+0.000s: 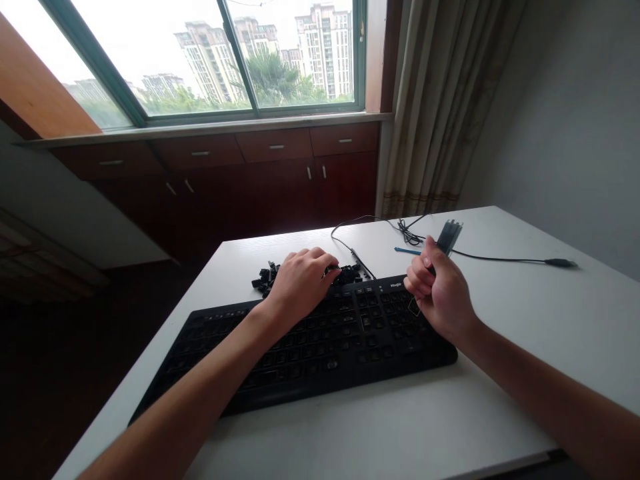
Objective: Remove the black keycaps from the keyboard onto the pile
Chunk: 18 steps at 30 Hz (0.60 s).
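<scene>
A black keyboard [320, 360] lies at a slant on the white table, many of its key positions bare of caps. Behind its back edge is a loose heap of black keycaps [265, 279]. My left hand [306, 275] reaches over the keyboard to this heap, fingers curled and closed; a dark keycap [330, 269] shows between thumb and fingers. My right hand [443, 283] is closed around a small dark brush [449, 235], held above the keyboard's right end with its bristles up. A thin wire loop [414, 307] sticks out beneath that fist.
Behind the keyboard runs a black cable [500, 258], partly coiled, with its plug [561, 263] to the right. A thin blue tool [407, 251] lies beside the coil. The white table [540, 320] ends at the left in a slanting edge. Cabinets [275, 180] stand beyond it.
</scene>
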Each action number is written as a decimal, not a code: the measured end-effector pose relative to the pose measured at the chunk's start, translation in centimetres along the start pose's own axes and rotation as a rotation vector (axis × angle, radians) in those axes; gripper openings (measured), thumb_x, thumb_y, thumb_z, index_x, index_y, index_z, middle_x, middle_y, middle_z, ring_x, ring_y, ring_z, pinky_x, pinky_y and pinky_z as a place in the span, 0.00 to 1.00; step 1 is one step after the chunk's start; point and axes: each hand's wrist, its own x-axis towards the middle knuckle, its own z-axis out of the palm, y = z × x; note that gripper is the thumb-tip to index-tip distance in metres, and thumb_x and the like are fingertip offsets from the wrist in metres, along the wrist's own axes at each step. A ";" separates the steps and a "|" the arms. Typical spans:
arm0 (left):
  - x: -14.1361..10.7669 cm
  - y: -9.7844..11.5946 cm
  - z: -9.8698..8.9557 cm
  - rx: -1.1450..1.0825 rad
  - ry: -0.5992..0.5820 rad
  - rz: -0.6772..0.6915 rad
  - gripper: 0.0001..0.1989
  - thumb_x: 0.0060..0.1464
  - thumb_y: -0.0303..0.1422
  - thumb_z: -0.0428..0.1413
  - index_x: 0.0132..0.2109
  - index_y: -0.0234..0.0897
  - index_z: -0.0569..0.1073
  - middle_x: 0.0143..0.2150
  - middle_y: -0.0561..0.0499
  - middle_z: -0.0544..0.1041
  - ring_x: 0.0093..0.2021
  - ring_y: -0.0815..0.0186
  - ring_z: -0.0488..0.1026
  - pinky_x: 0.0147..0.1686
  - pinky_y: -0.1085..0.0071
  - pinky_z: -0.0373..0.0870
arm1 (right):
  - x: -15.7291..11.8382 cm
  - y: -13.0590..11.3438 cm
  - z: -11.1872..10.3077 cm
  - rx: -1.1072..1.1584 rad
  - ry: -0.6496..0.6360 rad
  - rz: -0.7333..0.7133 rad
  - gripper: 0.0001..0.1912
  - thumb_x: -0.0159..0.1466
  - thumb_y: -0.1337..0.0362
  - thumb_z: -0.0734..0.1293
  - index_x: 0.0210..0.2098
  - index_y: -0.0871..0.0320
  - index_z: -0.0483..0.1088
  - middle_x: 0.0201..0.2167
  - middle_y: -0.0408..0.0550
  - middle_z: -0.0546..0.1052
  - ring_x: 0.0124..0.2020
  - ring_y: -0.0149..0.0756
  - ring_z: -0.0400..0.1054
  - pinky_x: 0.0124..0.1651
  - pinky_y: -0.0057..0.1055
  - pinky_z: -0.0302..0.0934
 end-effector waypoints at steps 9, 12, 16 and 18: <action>-0.2 1.2 -0.2 -0.103 0.045 0.051 0.12 0.69 0.37 0.52 0.45 0.39 0.79 0.46 0.48 0.80 0.44 0.57 0.77 0.49 0.56 0.71 | 0.1 0.1 -0.1 -0.021 -0.001 0.006 0.26 0.64 0.51 0.73 0.22 0.56 0.59 0.15 0.34 0.55 0.16 0.24 0.46 0.18 0.25 0.46; -0.8 3.4 -0.4 -0.256 0.058 0.117 0.09 0.69 0.35 0.53 0.46 0.39 0.78 0.47 0.48 0.79 0.46 0.59 0.76 0.50 0.57 0.71 | 0.1 0.2 -0.1 -0.024 0.001 0.008 0.26 0.64 0.51 0.73 0.22 0.56 0.58 0.15 0.34 0.55 0.16 0.24 0.46 0.17 0.25 0.46; -2.4 7.4 -0.4 -0.429 0.019 0.244 0.10 0.68 0.36 0.54 0.51 0.39 0.76 0.53 0.46 0.77 0.51 0.58 0.74 0.54 0.56 0.71 | 0.1 0.2 0.0 -0.030 0.004 0.008 0.25 0.64 0.50 0.73 0.22 0.56 0.59 0.14 0.34 0.55 0.15 0.24 0.47 0.17 0.25 0.47; -3.1 8.8 -0.1 -0.474 -0.039 0.332 0.13 0.68 0.38 0.54 0.55 0.38 0.74 0.56 0.44 0.76 0.54 0.56 0.73 0.56 0.57 0.71 | 0.1 0.3 0.0 -0.027 0.009 0.008 0.25 0.64 0.49 0.73 0.22 0.56 0.59 0.14 0.33 0.55 0.15 0.24 0.46 0.17 0.25 0.46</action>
